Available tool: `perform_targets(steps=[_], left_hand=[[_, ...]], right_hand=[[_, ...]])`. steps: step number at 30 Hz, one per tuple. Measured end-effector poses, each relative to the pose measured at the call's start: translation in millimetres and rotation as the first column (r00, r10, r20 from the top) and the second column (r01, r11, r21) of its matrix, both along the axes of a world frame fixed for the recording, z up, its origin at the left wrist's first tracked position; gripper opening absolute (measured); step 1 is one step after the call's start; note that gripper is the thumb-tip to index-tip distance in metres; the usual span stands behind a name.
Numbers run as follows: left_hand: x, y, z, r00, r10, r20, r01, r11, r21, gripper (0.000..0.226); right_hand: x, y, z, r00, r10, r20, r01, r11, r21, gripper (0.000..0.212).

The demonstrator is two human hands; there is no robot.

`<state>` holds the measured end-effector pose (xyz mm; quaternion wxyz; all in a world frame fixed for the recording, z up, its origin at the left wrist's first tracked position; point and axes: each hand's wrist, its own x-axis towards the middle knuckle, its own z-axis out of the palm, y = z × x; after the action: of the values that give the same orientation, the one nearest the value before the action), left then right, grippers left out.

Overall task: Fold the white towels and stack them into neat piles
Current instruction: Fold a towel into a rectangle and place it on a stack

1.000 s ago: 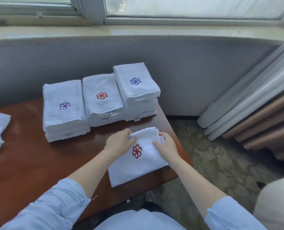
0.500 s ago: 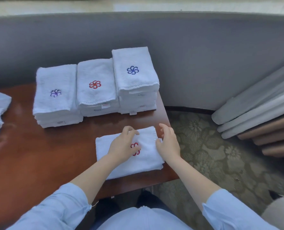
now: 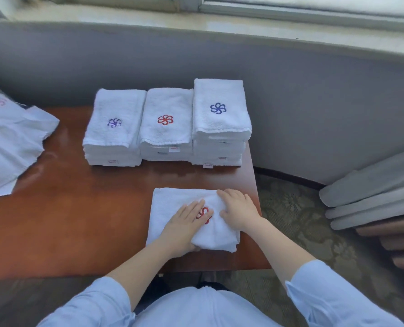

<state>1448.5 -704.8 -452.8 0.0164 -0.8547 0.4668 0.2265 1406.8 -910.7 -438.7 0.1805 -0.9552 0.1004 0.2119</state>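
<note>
Head view, looking down.

Grey wall [image 3: 314,102] fills the upper frame under a pale sill [image 3: 196,22]. Brown table [image 3: 78,220] takes up centre and left. Curtain [image 3: 373,197] folds hang at the right edge, with patterned carpet [image 3: 302,220] beside them.

Heap [image 3: 9,142] of unfolded white towels lies on the table at the left edge. Three folded piles stand in a row at the table's far side, touching each other:
- left pile [image 3: 113,135], purple mark on top
- middle pile [image 3: 166,128], red mark on top
- right pile [image 3: 221,119], blue mark on top, the tallest

Towel [image 3: 170,204] lies at lower centre on the table's near right corner, well apart from the piles. Its right part is doubled over the rest and bulges up.

Left hand [image 3: 184,225] lies flat on the towel, fingers straight and pressing, gripping nothing. Right hand [image 3: 238,211] has its fingers bent over the doubled flap, thumb against the cloth — holding that fold. Red logo [image 3: 204,214] shows between the two hands, partly covered.
</note>
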Motion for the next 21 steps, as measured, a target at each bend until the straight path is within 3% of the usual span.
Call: perform_targets(steps=[3,7,12,14,17,19,21], left_hand=[[17,8,7,0.999,-0.037,0.019,0.037,0.999,-0.001,0.08],[33,27,17,0.99,0.006,0.142,-0.004,1.0,-0.018,0.075],[33,51,24,0.948,0.263,0.181,-0.236,0.959,-0.157,0.047],[24,56,24,0.887,0.439,0.144,-0.405,0.888,-0.216,0.044],[8,61,24,0.696,0.717,-0.04,-0.696,0.661,-0.279,0.032],[-5,64,23,0.575,0.801,-0.166,-0.813,0.536,-0.229,0.032],[-17,64,22,0.511,0.832,-0.218,-0.86,0.487,-0.156,0.039]], right_hand=[[-3,6,6,0.999,-0.04,-0.024,0.039,0.998,-0.049,0.062],[-8,12,14,0.987,-0.103,-0.121,0.095,0.993,-0.072,0.057],[-28,38,3,0.955,-0.188,-0.23,0.229,0.959,0.167,0.044],[-34,48,-1,0.953,-0.226,-0.203,0.268,0.94,0.21,0.041],[-41,57,-3,0.934,-0.326,-0.144,0.351,0.914,0.206,0.033],[-45,60,-4,0.918,-0.376,-0.128,0.395,0.897,0.198,0.027],[-50,63,-4,0.9,-0.427,-0.09,0.436,0.88,0.187,0.028]])
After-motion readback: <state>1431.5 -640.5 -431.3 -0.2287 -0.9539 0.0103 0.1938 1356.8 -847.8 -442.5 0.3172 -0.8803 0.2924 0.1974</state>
